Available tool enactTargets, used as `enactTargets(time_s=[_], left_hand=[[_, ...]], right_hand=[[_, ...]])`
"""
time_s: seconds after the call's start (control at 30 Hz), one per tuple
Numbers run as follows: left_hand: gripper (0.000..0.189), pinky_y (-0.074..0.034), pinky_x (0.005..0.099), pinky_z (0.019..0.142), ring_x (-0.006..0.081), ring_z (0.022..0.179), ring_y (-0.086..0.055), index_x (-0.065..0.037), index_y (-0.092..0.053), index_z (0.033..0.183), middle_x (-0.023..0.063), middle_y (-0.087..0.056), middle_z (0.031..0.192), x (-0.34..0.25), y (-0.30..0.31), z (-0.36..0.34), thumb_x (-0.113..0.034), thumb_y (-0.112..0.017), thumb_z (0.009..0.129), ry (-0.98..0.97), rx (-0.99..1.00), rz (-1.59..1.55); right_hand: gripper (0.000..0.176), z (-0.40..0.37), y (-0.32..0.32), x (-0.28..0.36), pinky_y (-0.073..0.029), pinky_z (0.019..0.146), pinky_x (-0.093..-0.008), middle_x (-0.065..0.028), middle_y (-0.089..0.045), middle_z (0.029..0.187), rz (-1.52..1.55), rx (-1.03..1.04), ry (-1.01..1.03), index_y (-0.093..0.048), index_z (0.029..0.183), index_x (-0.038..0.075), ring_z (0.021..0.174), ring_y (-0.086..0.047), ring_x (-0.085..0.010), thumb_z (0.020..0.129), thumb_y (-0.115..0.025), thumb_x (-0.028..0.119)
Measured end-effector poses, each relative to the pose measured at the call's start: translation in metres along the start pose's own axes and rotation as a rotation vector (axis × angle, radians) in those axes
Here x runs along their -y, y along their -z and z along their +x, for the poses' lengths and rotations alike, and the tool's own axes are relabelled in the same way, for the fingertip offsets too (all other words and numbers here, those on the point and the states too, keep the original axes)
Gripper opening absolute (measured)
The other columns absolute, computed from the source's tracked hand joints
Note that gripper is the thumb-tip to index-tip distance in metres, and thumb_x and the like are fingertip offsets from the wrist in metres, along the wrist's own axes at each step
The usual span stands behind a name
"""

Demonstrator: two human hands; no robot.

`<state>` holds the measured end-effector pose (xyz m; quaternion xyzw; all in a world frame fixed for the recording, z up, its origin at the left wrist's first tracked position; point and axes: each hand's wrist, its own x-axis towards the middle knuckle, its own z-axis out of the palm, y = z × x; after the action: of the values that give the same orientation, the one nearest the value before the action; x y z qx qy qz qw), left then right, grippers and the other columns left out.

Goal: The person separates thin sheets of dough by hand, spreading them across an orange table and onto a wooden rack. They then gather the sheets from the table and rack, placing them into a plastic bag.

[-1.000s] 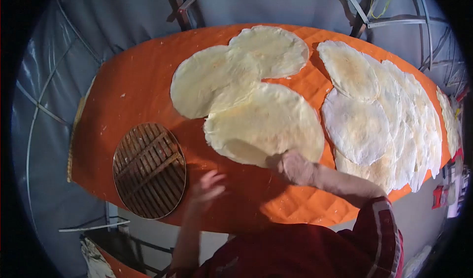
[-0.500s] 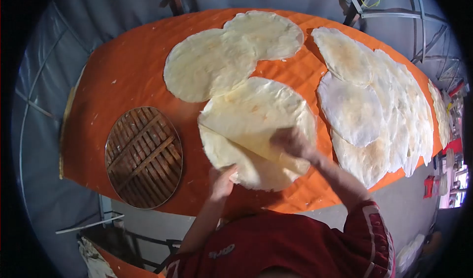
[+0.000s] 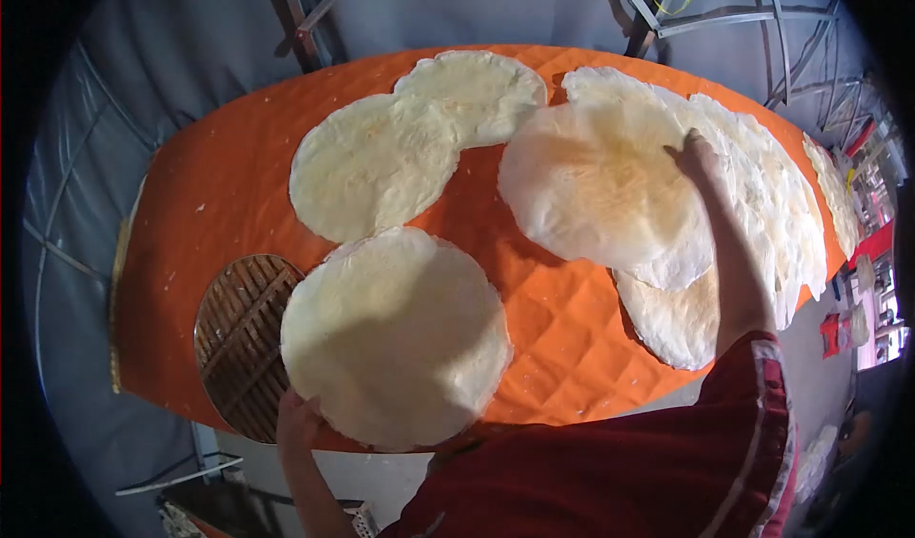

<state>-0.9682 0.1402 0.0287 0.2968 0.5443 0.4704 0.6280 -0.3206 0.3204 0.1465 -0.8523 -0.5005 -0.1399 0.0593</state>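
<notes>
My left hand (image 3: 299, 421) is at the lower left edge of a large, thin round flatbread (image 3: 396, 338), its fingers closed on the rim. That flatbread lies near the table's front edge and overlaps a round slatted wooden board (image 3: 246, 333). Far to the right, my right hand (image 3: 701, 157) is closed on the right edge of another thin flatbread (image 3: 596, 181), which is browned in its middle. This sheet is spread over the left side of several overlapping flatbreads (image 3: 762, 195) and partly hides them.
Two more flatbreads, one nearer (image 3: 372, 166) and one farther (image 3: 477, 95), overlap on the orange-covered table (image 3: 562, 347). Grey sheeting (image 3: 210, 52) and metal frame bars (image 3: 734, 21) stand behind the table. Red and white items (image 3: 843, 333) are at the far right.
The folded upper sheet has come off the front flatbread and moved right with my right hand. The front flatbread has shifted left with my left hand, onto the slatted board.
</notes>
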Motion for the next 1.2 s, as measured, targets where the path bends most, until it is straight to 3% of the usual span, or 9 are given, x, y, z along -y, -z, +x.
enactTargets(time_s=[0.03,0.1,0.23,0.37,0.57,0.7,0.9,0.97,1.2], left_hand=[[0.039,-0.043,0.0302,0.073,0.0181,0.084,-0.052,0.001,-0.044,0.104,0.0078,-0.053,0.096,0.003,-0.002,-0.003,-0.005,-0.058,0.068,-0.051,0.036,-0.108],[0.041,-0.041,0.0301,0.076,0.0184,0.089,-0.050,0.001,-0.042,0.107,0.0082,-0.051,0.100,-0.006,-0.016,-0.005,-0.005,-0.057,0.069,-0.062,0.092,-0.125],[0.044,-0.039,0.0328,0.081,0.0216,0.098,-0.046,0.000,-0.036,0.112,0.0105,-0.048,0.104,-0.016,-0.042,0.013,0.003,-0.053,0.071,-0.078,0.160,-0.152],[0.056,-0.039,0.0309,0.082,0.0194,0.098,-0.046,-0.002,-0.035,0.114,0.0089,-0.046,0.105,-0.013,-0.050,0.021,0.001,-0.061,0.065,-0.155,0.135,-0.062],[0.040,-0.047,0.0259,0.067,0.0146,0.083,-0.054,-0.002,-0.044,0.105,0.0062,-0.054,0.092,0.010,-0.037,0.031,-0.001,-0.061,0.068,-0.166,0.141,-0.192],[0.024,-0.045,0.0225,0.061,0.0110,0.076,-0.053,0.001,-0.049,0.098,0.0060,-0.055,0.087,0.015,-0.046,0.028,-0.002,-0.051,0.074,-0.026,0.010,-0.227],[0.018,-0.041,0.0247,0.070,0.0116,0.078,-0.051,0.001,-0.052,0.092,0.0043,-0.054,0.087,0.000,-0.029,0.023,0.000,-0.048,0.074,-0.436,-0.015,-0.149],[0.020,-0.040,0.0278,0.075,0.0150,0.081,-0.051,0.002,-0.051,0.092,0.0067,-0.054,0.088,-0.015,-0.002,0.018,-0.001,-0.050,0.072,-0.332,-0.118,-0.199],[0.020,-0.040,0.0228,0.062,0.0113,0.071,-0.051,-0.003,-0.054,0.085,0.0018,-0.055,0.078,-0.035,0.055,0.034,-0.008,-0.053,0.066,-0.214,-0.198,-0.084]], right_hand=[[0.061,-0.013,-0.014,0.023,-0.040,0.073,-0.0402,-0.0211,-0.052,0.093,-0.058,-0.162,0.097,-0.043,0.103,-0.001,0.087,-0.050,-0.0344,0.065,-0.059,0.044],[0.044,-0.051,-0.039,0.081,-0.038,0.079,-0.0336,-0.0124,-0.054,0.093,0.432,0.183,0.284,-0.046,0.104,0.000,0.091,-0.049,-0.0232,0.069,-0.059,0.025],[0.074,-0.228,-0.011,0.234,-0.036,0.082,-0.0318,-0.0110,-0.040,0.110,0.984,0.756,0.900,-0.032,0.117,0.002,0.101,-0.039,-0.0209,0.062,-0.067,0.036],[0.081,-0.324,0.011,0.312,-0.037,0.082,-0.0318,-0.0130,-0.042,0.111,1.565,0.968,1.049,-0.030,0.117,-0.001,0.101,-0.042,-0.0231,0.059,-0.069,0.040],[0.052,-0.339,-0.002,0.332,-0.045,0.064,-0.0285,-0.0137,-0.057,0.084,1.577,1.187,0.586,-0.043,0.105,-0.003,0.076,-0.056,-0.0187,0.069,-0.064,0.028],[0.029,-0.335,0.015,0.334,-0.042,0.054,-0.0251,-0.0077,-0.056,0.066,1.385,0.975,0.617,-0.056,0.082,-0.004,0.065,-0.052,-0.0109,0.075,-0.058,0.024],[0.016,-0.319,-0.017,0.324,-0.039,0.052,-0.0237,-0.0026,-0.055,0.063,1.458,0.769,0.441,-0.057,0.075,-0.002,0.059,-0.049,-0.0090,0.074,-0.053,0.013],[0.011,-0.281,-0.037,0.296,-0.039,0.053,-0.0228,-0.0019,-0.055,0.064,1.880,0.764,0.295,-0.057,0.073,-0.001,0.059,-0.050,-0.0093,0.071,-0.053,0.008],[0.018,-0.176,-0.004,0.121,-0.047,0.052,-0.0264,-0.0090,-0.056,0.070,1.535,0.509,-0.096,-0.053,0.085,-0.005,0.059,-0.055,-0.0162,0.074,-0.045,0.006]])
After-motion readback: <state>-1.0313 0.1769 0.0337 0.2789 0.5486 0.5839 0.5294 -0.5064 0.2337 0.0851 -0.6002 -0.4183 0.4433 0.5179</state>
